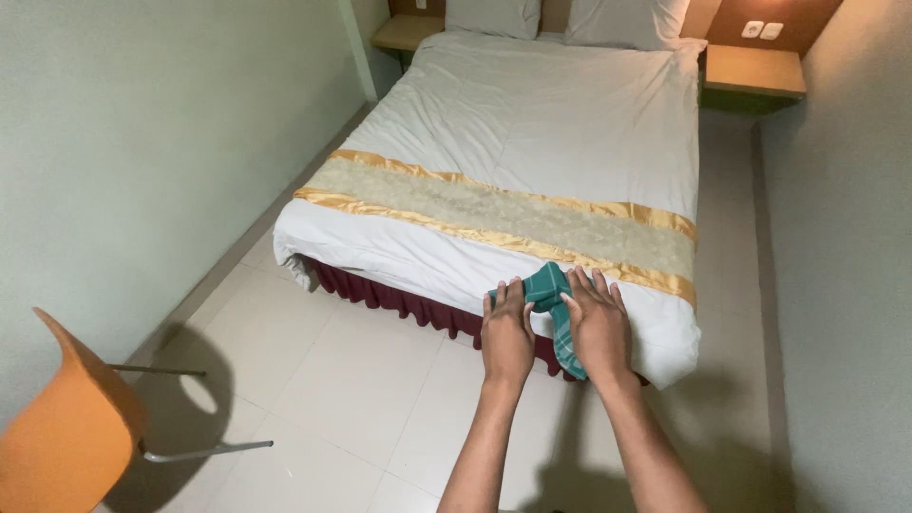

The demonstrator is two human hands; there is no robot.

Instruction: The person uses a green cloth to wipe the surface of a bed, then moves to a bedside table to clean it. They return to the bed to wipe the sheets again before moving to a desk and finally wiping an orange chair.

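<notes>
A teal green checked cloth point(549, 285) lies bunched at the foot corner of a bed point(541, 123) made with a white cover, one end hanging over the edge. My left hand point(507, 332) rests beside the cloth on its left, fingertips touching it. My right hand point(598, 323) lies flat on the cloth's right side, pressing it on the bed. A gold and beige runner point(494, 211) crosses the bed just beyond my hands.
An orange chair point(66, 423) with metal legs stands at the lower left on the tiled floor point(323, 380). Walls close in on both sides of the bed. Two pillows point(570, 17) and wooden side shelves point(755, 68) sit at the head end. A maroon skirt point(399, 302) hangs below the mattress.
</notes>
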